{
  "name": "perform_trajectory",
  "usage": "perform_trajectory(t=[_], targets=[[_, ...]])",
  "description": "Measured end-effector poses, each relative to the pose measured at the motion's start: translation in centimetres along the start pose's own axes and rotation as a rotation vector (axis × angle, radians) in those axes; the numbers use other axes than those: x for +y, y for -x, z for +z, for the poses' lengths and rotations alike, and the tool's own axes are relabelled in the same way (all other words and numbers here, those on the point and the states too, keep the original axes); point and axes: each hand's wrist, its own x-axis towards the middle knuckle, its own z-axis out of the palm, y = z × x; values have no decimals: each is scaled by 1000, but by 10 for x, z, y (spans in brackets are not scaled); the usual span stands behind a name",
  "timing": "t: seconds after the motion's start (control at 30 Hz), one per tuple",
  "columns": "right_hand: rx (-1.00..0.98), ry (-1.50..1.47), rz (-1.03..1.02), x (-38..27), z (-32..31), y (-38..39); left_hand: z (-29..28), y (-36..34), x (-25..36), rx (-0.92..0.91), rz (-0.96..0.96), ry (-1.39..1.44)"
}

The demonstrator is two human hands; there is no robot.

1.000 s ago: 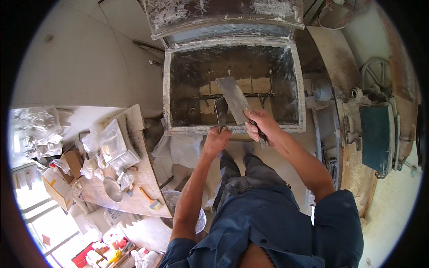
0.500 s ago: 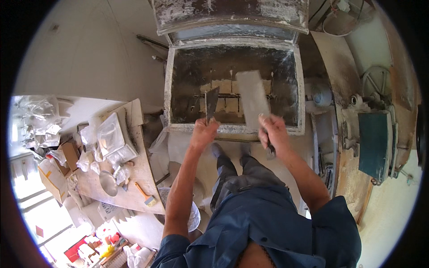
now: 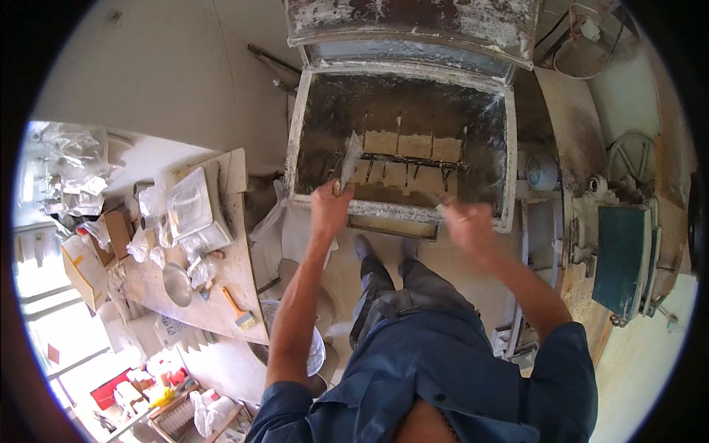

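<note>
My left hand point(image 3: 329, 210) is closed round a scraper point(image 3: 353, 159), its pale blade pointing up over the left front of an open mixing trough point(image 3: 296, 136). My right hand point(image 3: 470, 230), smeared by motion, is at the trough's right front rim. Its fingers are closed round a flat scraper point(image 3: 434, 198), now seen almost edge-on, so little of the blade shows. Inside the trough, a dark shaft with prongs point(image 3: 402, 159) runs crosswise above pale material point(image 3: 388, 177) at the bottom. White residue coats the rim.
The raised, crusted lid point(image 3: 410, 26) stands behind the trough. At left, a wooden table point(image 3: 221, 269) carries a metal bowl point(image 3: 177, 285), a brush point(image 3: 238, 308) and plastic bags. To the right are a machine with a green panel point(image 3: 619, 255) and a handwheel point(image 3: 629, 153).
The right scraper has swung from broad-side view over the trough to nearly edge-on, lower at the front rim. The left blade has also turned. The whole view has shifted slightly.
</note>
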Motion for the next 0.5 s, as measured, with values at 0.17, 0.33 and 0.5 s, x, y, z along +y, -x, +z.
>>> perform_trajectory(t=[0.17,0.33,0.5], targets=[[-116,87,-247,58,-39,-35,-24,7,-6,219,272,-608],[-244,62,-462,65,-37,-79,-28,19,5,239,404,-675],[-216,278,-136,113,-15,-84,-36,43,-4,300,416,-581]])
